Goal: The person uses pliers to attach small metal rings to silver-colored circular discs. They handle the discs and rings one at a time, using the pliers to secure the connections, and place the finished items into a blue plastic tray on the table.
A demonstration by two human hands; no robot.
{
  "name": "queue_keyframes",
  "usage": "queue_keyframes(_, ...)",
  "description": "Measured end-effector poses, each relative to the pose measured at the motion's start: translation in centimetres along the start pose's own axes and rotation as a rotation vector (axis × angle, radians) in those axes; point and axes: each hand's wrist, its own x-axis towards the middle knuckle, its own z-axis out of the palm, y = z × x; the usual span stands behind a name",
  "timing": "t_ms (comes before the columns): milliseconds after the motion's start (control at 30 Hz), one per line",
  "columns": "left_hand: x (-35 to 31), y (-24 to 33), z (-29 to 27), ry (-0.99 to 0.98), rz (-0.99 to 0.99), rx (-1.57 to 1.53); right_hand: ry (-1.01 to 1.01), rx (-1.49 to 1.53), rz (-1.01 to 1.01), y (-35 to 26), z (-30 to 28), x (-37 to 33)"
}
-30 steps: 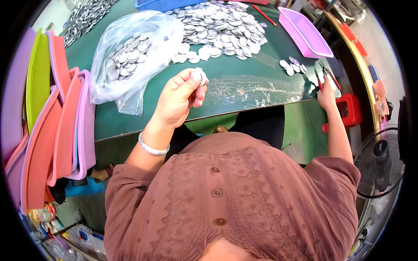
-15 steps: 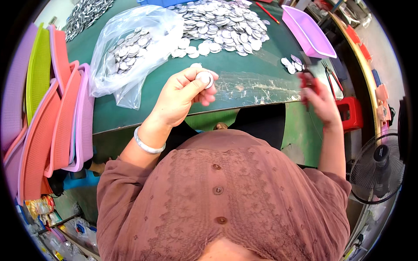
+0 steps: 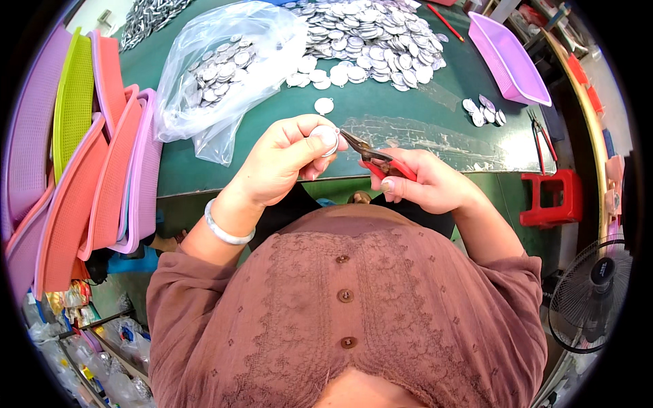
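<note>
Far left: pink, purple and lime plastic baskets (image 3: 73, 102) nested on edge. Next, on the green table (image 3: 272, 114), a clear plastic bag (image 3: 171, 109) with metal discs inside. Left hand (image 3: 289, 162), near edge, center-left: thumb and index pinched on a round metal disc (image 3: 324, 140), other fingers curled behind, no gap. Disc is flat, pale silver-white face, thin darker rim, tilted up off the table. One loose disc (image 3: 324, 105) lies just beyond it, small loop at its edge; big disc pile (image 3: 374, 47) at far center. Red-handled pliers (image 3: 375, 158) point left, tips at the held disc's upper right edge; can't tell if they're biting. Right hand (image 3: 428, 178) has fingers wrapped round the handles, thumb along the near side. Further right: small disc cluster (image 3: 484, 112), purple basket (image 3: 507, 64), second pliers (image 3: 542, 143), red stool (image 3: 552, 216) below.
</note>
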Motion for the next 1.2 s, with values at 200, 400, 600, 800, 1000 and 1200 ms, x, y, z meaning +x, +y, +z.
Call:
queue_keyframes(200,0.5,-0.2,-0.1,-0.068,-0.039,-0.003,0.022,-0.160,-0.144,-0.3,-0.2,-0.1)
queue_keyframes(400,0.9,-0.9,-0.1,-0.129,-0.100,-0.176,0.027,-0.226,-0.122,0.1,-0.3,0.1)
queue_keyframes(600,0.6,-1.2,-0.1,-0.065,-0.077,-0.118,0.021,-0.161,-0.039,0.4,-0.1,0.7)
queue_keyframes(800,0.1,-1.3,0.1,0.131,0.478,0.943,0.052,-0.042,0.031,1.0,0.7,1.0)
queue_keyframes(1000,0.3,-2.3,0.3,0.264,0.785,1.364,0.044,0.084,0.066,1.8,1.1,1.3)
queue_keyframes(1200,0.5,-3.0,0.8,0.413,0.785,1.447,0.048,0.033,0.045,1.3,1.5,1.4)
